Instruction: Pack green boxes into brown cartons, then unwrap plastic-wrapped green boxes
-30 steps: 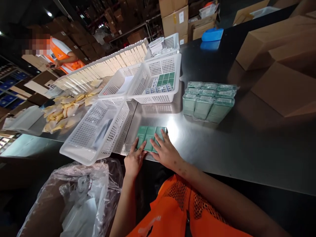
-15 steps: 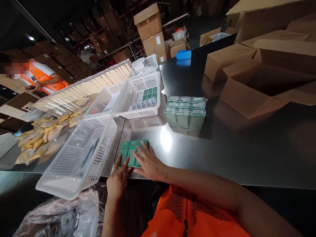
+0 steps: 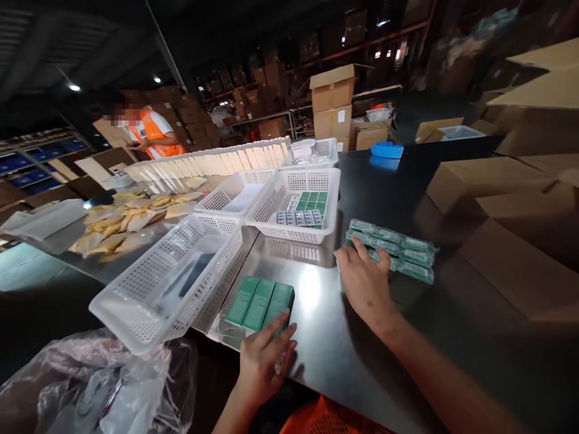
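Side by side on the metal table lies a block of green boxes (image 3: 260, 303), near its front edge. My left hand (image 3: 266, 355) is at the block's lower right corner, fingers apart and stretched toward it. Something small and clear glints by its fingers; I cannot make out what it is. Farther right, my right hand (image 3: 368, 286) has its fingers bent over the left end of a plastic-wrapped pack of green boxes (image 3: 414, 256). Part of the pack is hidden behind that hand.
White perforated baskets (image 3: 131, 325) stand at the left, one holding green boxes and blue-white cartons (image 3: 298, 218). Yellowish packets (image 3: 113, 226) lie beyond. Cardboard boxes (image 3: 511, 259) are at the right, a blue object (image 3: 386, 150) at the back. A plastic-lined bin (image 3: 90, 386) sits below; a co-worker (image 3: 156, 132) stands far left.
My right hand has left the block of green boxes and moved right onto the wrapped pack. My left hand has shifted to the block's right corner. The view has turned.
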`<control>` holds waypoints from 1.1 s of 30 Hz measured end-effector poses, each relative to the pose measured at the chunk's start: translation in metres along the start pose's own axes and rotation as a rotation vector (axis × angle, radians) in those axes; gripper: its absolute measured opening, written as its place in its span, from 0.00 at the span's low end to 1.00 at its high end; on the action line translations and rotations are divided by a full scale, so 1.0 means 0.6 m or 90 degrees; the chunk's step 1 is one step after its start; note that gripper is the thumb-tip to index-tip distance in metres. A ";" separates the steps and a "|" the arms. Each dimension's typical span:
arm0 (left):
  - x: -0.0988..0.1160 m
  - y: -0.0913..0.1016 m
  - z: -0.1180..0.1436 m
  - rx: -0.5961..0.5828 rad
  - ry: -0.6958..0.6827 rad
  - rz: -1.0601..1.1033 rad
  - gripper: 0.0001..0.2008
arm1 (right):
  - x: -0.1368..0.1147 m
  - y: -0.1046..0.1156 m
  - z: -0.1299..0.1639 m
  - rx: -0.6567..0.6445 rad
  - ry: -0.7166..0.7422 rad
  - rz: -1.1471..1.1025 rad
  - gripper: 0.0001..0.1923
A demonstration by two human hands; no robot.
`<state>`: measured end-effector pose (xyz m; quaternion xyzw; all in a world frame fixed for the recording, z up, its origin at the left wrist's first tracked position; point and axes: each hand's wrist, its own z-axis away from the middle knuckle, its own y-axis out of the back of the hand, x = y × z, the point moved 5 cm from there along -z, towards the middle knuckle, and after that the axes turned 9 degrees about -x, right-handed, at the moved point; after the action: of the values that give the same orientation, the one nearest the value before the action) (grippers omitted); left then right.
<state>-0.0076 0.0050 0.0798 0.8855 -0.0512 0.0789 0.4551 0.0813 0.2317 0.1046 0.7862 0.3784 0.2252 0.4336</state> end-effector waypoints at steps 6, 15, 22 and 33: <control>-0.003 -0.057 -0.011 -0.051 0.311 0.482 0.14 | -0.012 0.075 0.062 0.094 0.089 -0.312 0.17; 0.014 -0.126 -0.043 0.289 0.615 1.075 0.28 | -0.045 0.009 0.184 -0.025 0.258 -0.610 0.24; 0.015 -0.136 -0.033 0.258 0.663 1.091 0.28 | -0.027 -0.024 0.186 -0.104 0.371 -0.572 0.34; -0.007 -0.136 -0.017 0.163 0.631 1.048 0.28 | -0.047 -0.041 0.213 -0.084 0.334 -0.561 0.37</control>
<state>0.0007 0.0609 0.0196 0.4813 -0.4484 0.7423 0.1272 0.1414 0.1526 0.0163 0.4401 0.7548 0.2343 0.4263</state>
